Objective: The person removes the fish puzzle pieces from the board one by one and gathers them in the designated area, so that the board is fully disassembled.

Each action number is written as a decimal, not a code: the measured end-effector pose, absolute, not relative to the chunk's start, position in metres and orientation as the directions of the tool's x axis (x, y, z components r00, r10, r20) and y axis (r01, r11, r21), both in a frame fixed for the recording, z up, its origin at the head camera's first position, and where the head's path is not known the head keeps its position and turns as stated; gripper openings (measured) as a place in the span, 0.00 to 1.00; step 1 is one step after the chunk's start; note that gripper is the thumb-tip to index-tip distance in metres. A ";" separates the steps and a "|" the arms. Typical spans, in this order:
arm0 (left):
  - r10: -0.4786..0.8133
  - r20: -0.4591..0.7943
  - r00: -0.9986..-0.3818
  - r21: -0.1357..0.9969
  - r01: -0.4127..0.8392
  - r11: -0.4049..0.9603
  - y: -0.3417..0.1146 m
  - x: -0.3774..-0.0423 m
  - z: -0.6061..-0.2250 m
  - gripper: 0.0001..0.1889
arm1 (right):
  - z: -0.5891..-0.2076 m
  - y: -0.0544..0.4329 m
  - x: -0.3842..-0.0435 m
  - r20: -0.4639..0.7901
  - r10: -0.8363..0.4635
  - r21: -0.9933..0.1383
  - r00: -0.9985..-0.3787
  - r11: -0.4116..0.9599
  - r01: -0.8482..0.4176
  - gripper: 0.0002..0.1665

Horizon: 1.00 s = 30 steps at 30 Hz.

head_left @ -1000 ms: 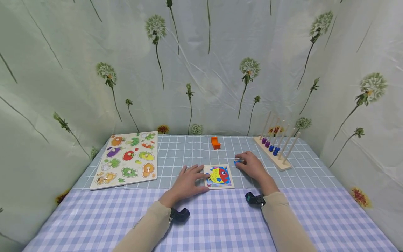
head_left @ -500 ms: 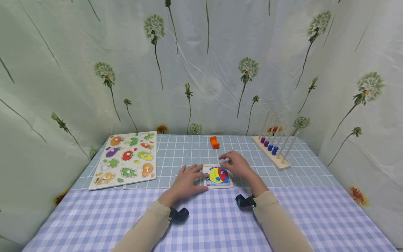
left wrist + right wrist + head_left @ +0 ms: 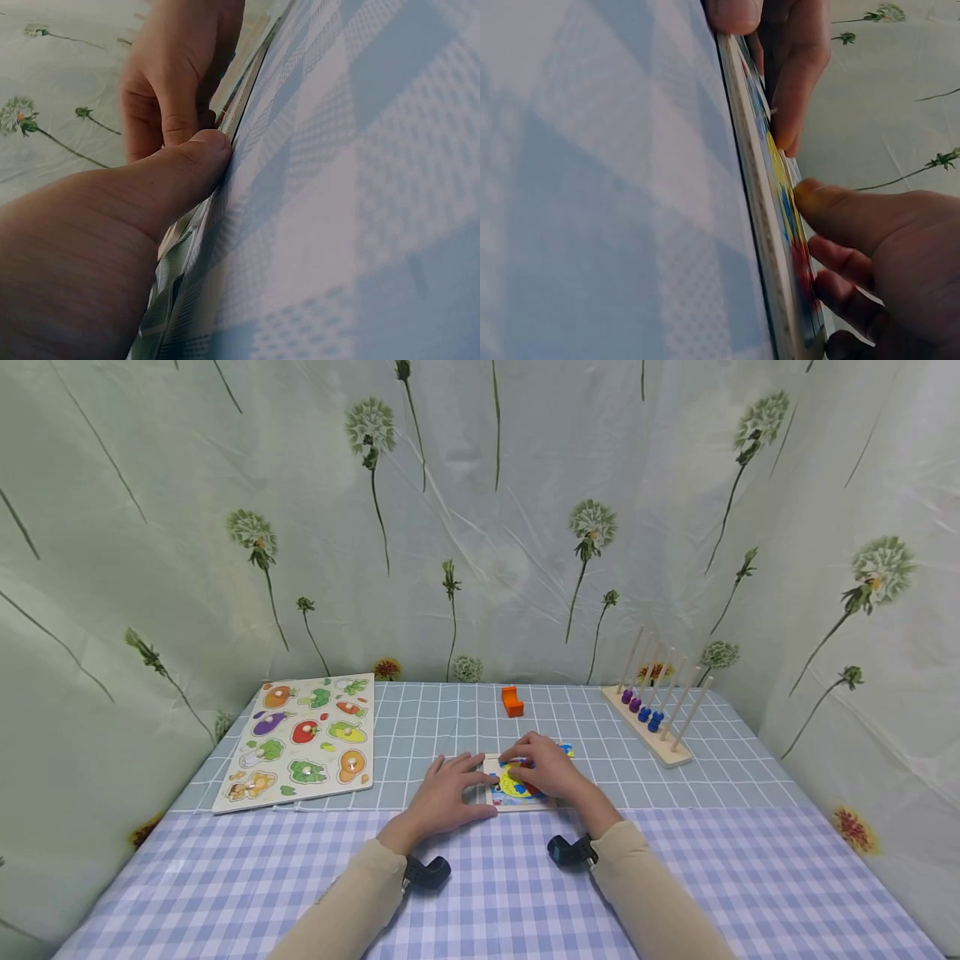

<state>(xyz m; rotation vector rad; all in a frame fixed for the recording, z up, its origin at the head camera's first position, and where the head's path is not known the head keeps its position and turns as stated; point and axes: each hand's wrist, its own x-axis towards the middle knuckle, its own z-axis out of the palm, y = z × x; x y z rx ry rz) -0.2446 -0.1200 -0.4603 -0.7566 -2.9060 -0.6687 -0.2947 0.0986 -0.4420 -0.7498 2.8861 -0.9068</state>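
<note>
A small wooden fish jigsaw puzzle (image 3: 512,798) in a pale frame lies before both hands, its yellow fish partly covered. My left hand (image 3: 444,793) rests at its left side with fingers spread. The left thumb (image 3: 206,146) touches the near frame edge, and a forefinger reaches onto the picture. Bent over the puzzle's upper middle, my right hand (image 3: 549,767) touches the yellow part with its thumb (image 3: 810,196); its other fingers curve above the picture. No lifted piece shows between them. A blue-and-yellow puzzle piece (image 3: 567,749) lies behind the right hand.
A vegetable peg puzzle board (image 3: 300,735) lies at the left. An orange toy chair (image 3: 513,701) is near the back edge. At the right stands a wooden peg rack (image 3: 660,739) with purple and blue bear figures. A checked cloth (image 3: 480,885) covers the near table.
My right hand has moved left from the blue piece to the fish puzzle, letting the piece go and bringing its fingertips down onto the picture. The left hand has stayed in place.
</note>
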 end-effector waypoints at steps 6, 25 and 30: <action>0.446 0.159 -0.881 0.395 0.471 0.789 -0.120 -0.244 -0.460 0.26 | -0.446 0.095 -0.293 0.126 -0.413 -0.538 -0.902 0.735 -0.412 0.10; 0.438 0.143 -0.887 0.396 0.457 0.796 -0.120 -0.244 -0.461 0.26 | -0.449 0.090 -0.291 0.229 -0.420 -0.335 -0.878 0.813 -0.476 0.10; 0.440 0.145 -0.886 0.391 0.460 0.797 -0.119 -0.244 -0.462 0.26 | -0.448 0.091 -0.290 0.231 -0.435 -0.343 -0.871 0.801 -0.491 0.10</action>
